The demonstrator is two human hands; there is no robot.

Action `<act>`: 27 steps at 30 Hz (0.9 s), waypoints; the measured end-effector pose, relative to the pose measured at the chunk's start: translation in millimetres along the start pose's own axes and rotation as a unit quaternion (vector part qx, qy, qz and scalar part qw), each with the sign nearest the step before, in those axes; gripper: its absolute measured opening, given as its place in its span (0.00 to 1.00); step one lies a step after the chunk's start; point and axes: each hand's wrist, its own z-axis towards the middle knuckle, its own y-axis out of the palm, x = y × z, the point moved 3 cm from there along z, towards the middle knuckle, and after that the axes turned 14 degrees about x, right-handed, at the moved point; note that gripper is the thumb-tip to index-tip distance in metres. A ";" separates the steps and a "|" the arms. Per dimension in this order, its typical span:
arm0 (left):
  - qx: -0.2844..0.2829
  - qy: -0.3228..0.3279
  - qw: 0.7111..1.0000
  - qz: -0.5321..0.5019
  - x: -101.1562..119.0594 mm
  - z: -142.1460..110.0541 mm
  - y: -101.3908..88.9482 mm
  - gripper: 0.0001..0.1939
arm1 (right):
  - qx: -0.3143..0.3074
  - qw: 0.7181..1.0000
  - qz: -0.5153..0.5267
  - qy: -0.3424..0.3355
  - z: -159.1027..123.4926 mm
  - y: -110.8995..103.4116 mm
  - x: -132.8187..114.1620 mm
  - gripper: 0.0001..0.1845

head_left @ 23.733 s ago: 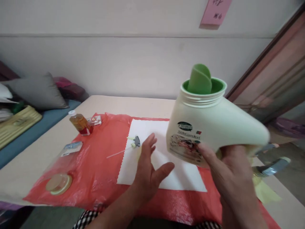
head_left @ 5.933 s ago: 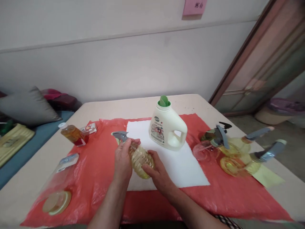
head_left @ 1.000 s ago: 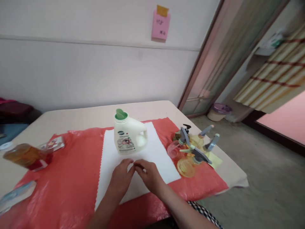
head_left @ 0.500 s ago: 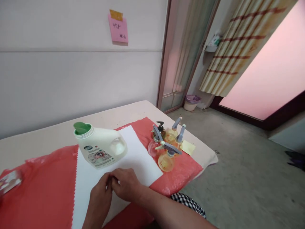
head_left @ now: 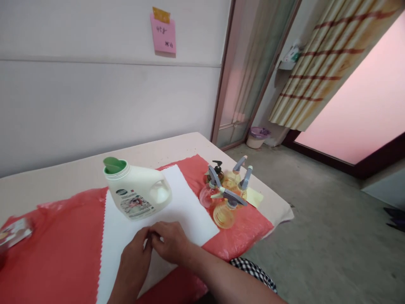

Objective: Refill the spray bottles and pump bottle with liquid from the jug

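My left hand (head_left: 136,252) and my right hand (head_left: 171,241) meet at the fingertips over a white sheet (head_left: 190,219). Both are closed, thumbs and fingers pressed together; whatever is between them, if anything, is hidden. Just beyond them a large cream detergent jug (head_left: 136,192) stands on the sheet, apart from both hands. Its wide mouth holds a green spout piece (head_left: 114,165), and no cap covers it. To the right of my hands is a cluster of spray bottles: a yellow one (head_left: 224,214) in front, a pink one (head_left: 207,194) behind, and others farther back.
Red plastic sheeting (head_left: 63,249) covers much of the table (head_left: 152,154). A dark pump bottle (head_left: 216,171) and a yellow paper note (head_left: 254,196) are by the sprayers. A blurred packet (head_left: 15,232) lies far left. A pink note (head_left: 163,33) is taped to the wall.
The view has shifted slightly, so most things sit a little farther right. My hands stay together in nearly the same pose.
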 end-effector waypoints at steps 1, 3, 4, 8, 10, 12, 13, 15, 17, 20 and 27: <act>0.011 -0.007 1.000 -0.009 1.7 -0.7 -2.5 0.17 | 0.014 1.000 0.020 0.005 2.5 -4.6 0.6 0.12; 0.041 -0.026 0.998 -0.033 5.9 -2.5 -9.1 0.23 | 0.053 0.997 0.055 0.027 9.0 -16.0 4.5 0.20; 0.064 -0.035 0.996 -0.052 8.2 -3.4 -12.9 0.27 | 0.073 0.994 0.070 0.040 12.9 -22.1 7.8 0.25; 0.155 -0.039 0.977 -0.144 16.5 -8.2 -23.4 0.40 | 0.159 0.974 0.124 0.108 28.2 -42.5 25.9 0.37; 0.161 -0.039 0.973 -0.160 19.0 -11.0 -21.7 0.45 | 0.187 0.961 0.150 0.136 32.5 -47.4 33.9 0.41; 0.149 -0.047 0.975 -0.160 20.9 -12.9 -17.0 0.47 | 0.181 0.959 0.162 0.148 34.1 -47.2 38.5 0.45; 0.142 -0.053 0.975 -0.162 21.6 -13.3 -14.6 0.48 | 0.166 0.961 0.162 0.153 34.2 -45.5 39.8 0.46; 0.128 -0.074 0.974 -0.170 22.0 -12.5 -11.1 0.49 | 0.129 0.964 0.160 0.171 33.4 -40.7 41.4 0.50; 0.110 -0.098 0.973 -0.177 20.6 -9.7 -9.8 0.52 | 0.103 0.964 0.159 0.186 32.5 -36.8 41.6 0.52; 0.095 -0.128 0.969 -0.187 16.4 -4.4 -10.8 0.56 | 0.099 0.962 0.167 0.194 32.2 -35.7 40.2 0.52; 0.090 -0.150 0.966 -0.190 12.6 0.6 -10.6 0.57 | 0.099 0.961 0.171 0.192 32.2 -36.4 39.3 0.53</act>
